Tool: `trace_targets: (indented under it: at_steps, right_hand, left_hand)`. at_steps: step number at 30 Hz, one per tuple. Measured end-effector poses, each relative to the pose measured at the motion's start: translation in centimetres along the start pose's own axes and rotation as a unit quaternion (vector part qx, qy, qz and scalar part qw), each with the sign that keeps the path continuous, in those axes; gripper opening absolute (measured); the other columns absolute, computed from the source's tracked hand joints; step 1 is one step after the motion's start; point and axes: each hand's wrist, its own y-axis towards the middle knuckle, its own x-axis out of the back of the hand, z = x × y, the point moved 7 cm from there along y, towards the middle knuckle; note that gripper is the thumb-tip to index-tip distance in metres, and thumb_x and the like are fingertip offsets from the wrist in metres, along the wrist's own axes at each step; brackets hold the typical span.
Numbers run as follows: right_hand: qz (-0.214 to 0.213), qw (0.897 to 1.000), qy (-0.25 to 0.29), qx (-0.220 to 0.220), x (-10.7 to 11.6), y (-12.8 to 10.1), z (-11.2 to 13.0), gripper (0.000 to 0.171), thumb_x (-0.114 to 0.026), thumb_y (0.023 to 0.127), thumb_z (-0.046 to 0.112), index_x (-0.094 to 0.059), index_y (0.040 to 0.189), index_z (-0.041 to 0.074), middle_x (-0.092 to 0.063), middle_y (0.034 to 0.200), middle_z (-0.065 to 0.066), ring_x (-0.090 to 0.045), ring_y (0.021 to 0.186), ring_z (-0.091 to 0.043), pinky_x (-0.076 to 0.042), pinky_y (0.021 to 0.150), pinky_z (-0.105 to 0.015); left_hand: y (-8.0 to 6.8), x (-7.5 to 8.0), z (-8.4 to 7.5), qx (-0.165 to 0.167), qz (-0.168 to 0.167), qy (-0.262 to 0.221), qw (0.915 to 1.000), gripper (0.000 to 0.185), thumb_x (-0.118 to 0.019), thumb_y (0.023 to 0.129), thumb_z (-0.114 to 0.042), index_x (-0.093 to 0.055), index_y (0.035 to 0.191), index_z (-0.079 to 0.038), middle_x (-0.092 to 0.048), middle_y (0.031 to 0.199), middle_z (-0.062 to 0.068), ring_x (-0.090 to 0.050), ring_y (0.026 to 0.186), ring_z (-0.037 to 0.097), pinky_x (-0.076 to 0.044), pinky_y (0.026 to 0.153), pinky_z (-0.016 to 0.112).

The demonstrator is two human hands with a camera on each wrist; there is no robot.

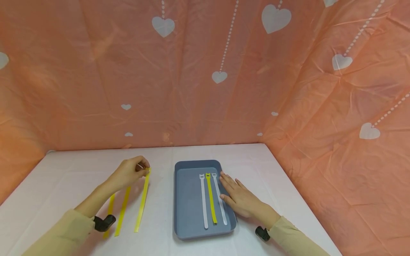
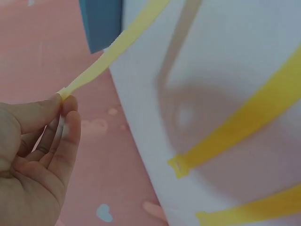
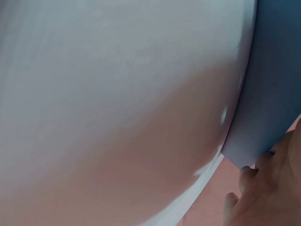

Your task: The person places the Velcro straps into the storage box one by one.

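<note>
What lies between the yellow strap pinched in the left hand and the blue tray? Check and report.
Nothing visible does. The left hand pinches the far end of the yellow strap, and only bare white table separates it from the blue tray. The right hand rests flat on the tray's opposite edge.

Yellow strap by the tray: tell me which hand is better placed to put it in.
Left. The left hand already pinches the end of the yellow strap beside the blue tray. The right hand lies flat on the tray's right edge, fingers straight, holding nothing.
</note>
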Motion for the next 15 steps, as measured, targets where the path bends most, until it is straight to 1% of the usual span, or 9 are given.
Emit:
trace_targets:
  at_steps: [3, 7, 10, 15]
  right_hand:
    - [0.002, 1.000, -0.001, 0.000, 0.0, 0.0, 0.0, 0.072, -0.038, 0.111, 0.049, -0.019, 0.166, 0.006, -0.007, 0.175, -0.006, -0.013, 0.160, -0.026, -0.014, 0.127, -0.052]
    - [0.002, 1.000, -0.002, -0.002, 0.1, 0.0, 0.1, 0.072, -0.038, 0.111, 0.048, -0.019, 0.166, 0.006, -0.007, 0.175, -0.006, -0.013, 0.160, -0.027, -0.014, 0.127, -0.053]
    - [0.001, 1.000, -0.003, -0.002, 0.1, 0.0, 0.1, 0.071, -0.038, 0.111, 0.048, -0.019, 0.166, 0.006, -0.007, 0.175, -0.006, -0.013, 0.160, -0.026, -0.014, 0.127, -0.052]
    - [0.001, 1.000, -0.003, -0.001, 0.0, 0.0, 0.1, 0.071, -0.038, 0.111, 0.048, -0.019, 0.166, 0.006, -0.007, 0.175, -0.005, -0.013, 0.160, -0.026, -0.015, 0.127, -0.052]
  left_hand:
    - [-0.2, 0.3, -0.6, 0.002, -0.006, 0.001, 1.0000, 0.012, -0.072, 0.096, 0.000, -0.065, 0.106, 0.000, -0.071, 0.100, 0.010, -0.071, 0.088, 0.028, -0.059, 0.070, 0.029]
    - [-0.4, 0.5, -1.2, -0.001, -0.014, -0.009, 0.9999, 0.013, -0.073, 0.096, -0.003, -0.066, 0.107, -0.001, -0.071, 0.101, 0.009, -0.071, 0.090, 0.029, -0.058, 0.070, 0.028]
    - [-0.6, 0.6, -1.6, -0.004, -0.024, -0.013, 0.9996, 0.014, -0.074, 0.096, -0.004, -0.066, 0.107, -0.003, -0.071, 0.101, 0.008, -0.070, 0.091, 0.026, -0.057, 0.071, 0.028]
    - [-0.8, 0.8, -2.2, -0.010, -0.039, -0.012, 0.9991, 0.013, -0.072, 0.096, -0.003, -0.067, 0.109, -0.004, -0.072, 0.102, 0.007, -0.069, 0.093, 0.022, -0.058, 0.076, 0.028]
